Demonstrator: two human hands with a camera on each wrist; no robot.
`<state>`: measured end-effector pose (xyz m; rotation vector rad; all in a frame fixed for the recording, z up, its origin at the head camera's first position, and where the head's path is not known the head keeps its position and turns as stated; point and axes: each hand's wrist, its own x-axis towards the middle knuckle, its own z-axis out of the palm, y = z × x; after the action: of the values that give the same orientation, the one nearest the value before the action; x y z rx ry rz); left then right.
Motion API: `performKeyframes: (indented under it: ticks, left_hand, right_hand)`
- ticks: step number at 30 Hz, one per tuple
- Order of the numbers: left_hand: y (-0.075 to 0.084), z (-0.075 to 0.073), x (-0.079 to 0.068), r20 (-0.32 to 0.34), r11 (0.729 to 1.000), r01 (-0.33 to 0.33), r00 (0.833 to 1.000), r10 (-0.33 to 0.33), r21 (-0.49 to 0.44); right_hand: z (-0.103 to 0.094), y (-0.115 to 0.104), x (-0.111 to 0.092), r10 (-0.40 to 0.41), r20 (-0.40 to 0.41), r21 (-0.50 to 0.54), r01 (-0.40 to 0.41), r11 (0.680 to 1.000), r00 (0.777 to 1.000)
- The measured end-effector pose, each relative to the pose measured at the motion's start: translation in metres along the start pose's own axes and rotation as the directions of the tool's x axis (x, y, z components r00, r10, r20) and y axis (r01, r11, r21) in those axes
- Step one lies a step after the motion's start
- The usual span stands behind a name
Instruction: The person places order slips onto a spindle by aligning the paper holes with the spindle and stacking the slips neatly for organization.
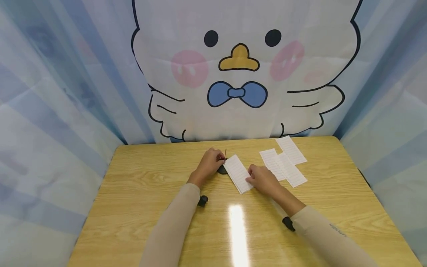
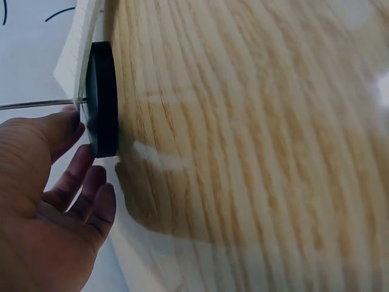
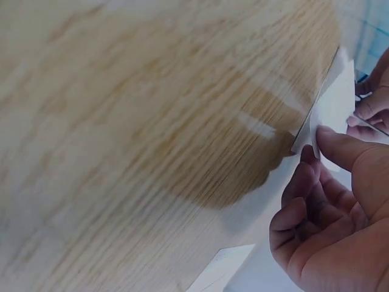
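Observation:
A receipt spike stands near the far middle of the table, with a round black base (image 2: 102, 100) and a thin upright rod (image 1: 225, 152). My left hand (image 1: 210, 162) holds it from the left, its thumb by the rod and a paper corner, other fingers at the base's rim. Lined paper slips (image 1: 236, 171) lie one over another, their far left corner over the base beside the rod. At their near right edge, my right hand (image 1: 264, 180) pinches a slip (image 3: 314, 125) between thumb and forefinger, its edge bending up in the right wrist view.
Three more lined slips (image 1: 289, 168) lie partly overlapped at the back right, just beyond the right hand. The wooden table (image 1: 140, 215) ends at a printed curtain (image 1: 233, 122), with curtains on both sides too. A black wrist camera (image 1: 202, 201) sits under the left sleeve.

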<state>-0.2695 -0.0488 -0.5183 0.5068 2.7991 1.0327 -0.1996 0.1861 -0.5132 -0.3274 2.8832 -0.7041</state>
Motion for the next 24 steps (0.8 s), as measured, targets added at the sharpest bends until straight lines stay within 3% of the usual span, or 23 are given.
performKeyframes:
  ticks: [7,11,17,24]
  left_hand:
    - [-0.006,0.005,0.001,-0.016,1.0,-0.009,1.0,0.009,0.007]
    - [-0.006,0.005,-0.001,-0.012,1.0,0.002,1.0,-0.002,-0.01]
    - [-0.006,-0.002,-0.007,-0.021,0.999,0.018,1.0,-0.019,-0.039]
    - [-0.01,-0.008,-0.018,0.005,0.999,-0.001,1.0,0.001,-0.044]
  right_hand:
    - [0.001,-0.002,-0.002,0.012,-0.017,-0.047,-0.013,0.999,1.0]
    - [-0.005,0.002,-0.004,0.035,-0.02,-0.011,-0.036,0.999,0.999]
    - [-0.021,0.021,-0.009,0.023,-0.048,0.101,-0.018,0.995,0.999]
    - [-0.037,0.049,-0.019,0.005,-0.056,0.146,0.003,0.989,0.998]
